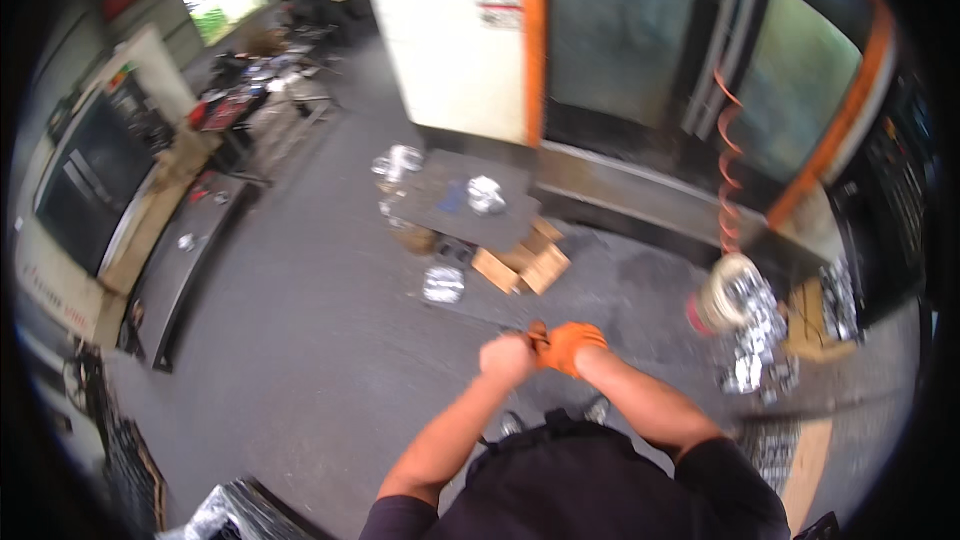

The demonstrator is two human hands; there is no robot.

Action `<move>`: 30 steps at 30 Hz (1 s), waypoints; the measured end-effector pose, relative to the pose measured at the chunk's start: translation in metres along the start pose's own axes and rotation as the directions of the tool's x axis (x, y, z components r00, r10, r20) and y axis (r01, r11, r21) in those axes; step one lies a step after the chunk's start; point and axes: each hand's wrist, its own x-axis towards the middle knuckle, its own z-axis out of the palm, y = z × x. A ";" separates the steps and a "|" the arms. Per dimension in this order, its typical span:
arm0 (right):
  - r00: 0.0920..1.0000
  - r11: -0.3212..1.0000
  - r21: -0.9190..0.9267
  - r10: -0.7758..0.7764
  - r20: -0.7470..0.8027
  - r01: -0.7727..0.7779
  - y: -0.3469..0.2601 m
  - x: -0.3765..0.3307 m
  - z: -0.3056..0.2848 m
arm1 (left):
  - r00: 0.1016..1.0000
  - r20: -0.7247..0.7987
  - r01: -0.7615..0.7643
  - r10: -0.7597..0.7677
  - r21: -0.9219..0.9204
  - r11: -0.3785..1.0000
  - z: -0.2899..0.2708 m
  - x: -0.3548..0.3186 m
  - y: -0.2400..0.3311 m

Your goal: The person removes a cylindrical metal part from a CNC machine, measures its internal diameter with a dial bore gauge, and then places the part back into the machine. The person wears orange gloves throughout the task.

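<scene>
My left hand (508,358) is bare and closed, held in front of my body. Beside it, my right hand (574,346) wears an orange work glove, its fingers curled in. Where the two hands meet, a crumpled orange-brown piece (540,334) shows; it looks like a second glove, gripped from both sides. Blur hides the fingertips. Beyond the hands, on the grey floor, lies an open cardboard box (545,268).
Past the box stands a low dark table (470,225) bearing a shiny metal part (486,195). On the right, a bucket (728,292) and piled metal parts (760,340) sit below a coiled orange hose (730,170). A large machine with glazed doors (620,40) rises ahead. A long bench (190,270) stands left.
</scene>
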 end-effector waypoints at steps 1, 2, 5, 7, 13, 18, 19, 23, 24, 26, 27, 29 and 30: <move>0.999 0.999 -0.032 0.000 -0.045 -0.001 0.015 0.004 0.016 | 0.998 0.054 0.028 -0.022 -0.122 0.992 0.003 0.019 0.008; 0.998 0.999 -0.031 0.020 -0.067 -0.023 0.034 0.007 0.046 | 0.982 0.180 0.025 0.057 -0.423 0.906 0.026 0.049 -0.002; 0.971 0.995 -0.090 -0.052 -0.235 0.031 0.089 0.021 0.123 | 0.944 0.330 0.281 -0.027 -0.757 0.590 0.056 0.074 0.047; 0.980 1.000 -0.022 -0.002 -0.199 -0.002 0.103 0.009 0.097 | 0.975 0.215 0.223 -0.064 -0.903 0.367 0.106 0.091 0.064; 0.970 0.948 0.229 0.237 -0.051 -0.220 0.212 -0.009 0.037 | 0.992 0.125 0.123 -0.023 -0.894 0.432 0.158 0.094 0.179; 0.999 0.984 0.179 0.003 -0.043 0.005 0.292 0.019 0.075 | 0.983 0.180 0.178 -0.024 -0.981 -0.075 0.169 0.142 0.254; 0.999 0.971 0.237 0.029 -0.037 -0.019 0.288 0.004 0.040 | 0.981 0.160 0.162 -0.113 -0.987 0.012 0.156 0.155 0.256; 0.993 0.923 0.371 0.119 -0.014 -0.106 0.326 -0.024 -0.017 | 0.984 -0.173 -0.086 -0.038 -0.655 0.751 0.173 0.181 0.264; 0.989 0.920 0.375 0.138 -0.045 -0.111 0.338 -0.022 -0.022 | 0.988 -0.144 -0.041 -0.062 -0.621 0.782 0.189 0.192 0.262; 0.982 0.915 0.387 0.161 -0.094 -0.113 0.357 -0.015 -0.017 | 0.987 -0.085 0.066 -0.133 -0.542 0.837 0.216 0.212 0.258; 0.985 0.905 0.403 0.167 -0.043 -0.136 0.369 -0.006 -0.013 | 0.982 -0.003 0.152 -0.187 -0.573 0.806 0.210 0.219 0.278; 0.975 0.889 0.432 0.207 -0.077 -0.154 0.390 0.018 0.014 | 0.947 0.172 0.320 -0.272 -0.609 0.726 0.176 0.217 0.335; 0.971 0.886 0.437 0.218 -0.097 -0.155 0.401 0.034 0.025 | 0.899 0.354 0.438 -0.259 -0.712 0.549 0.173 0.223 0.351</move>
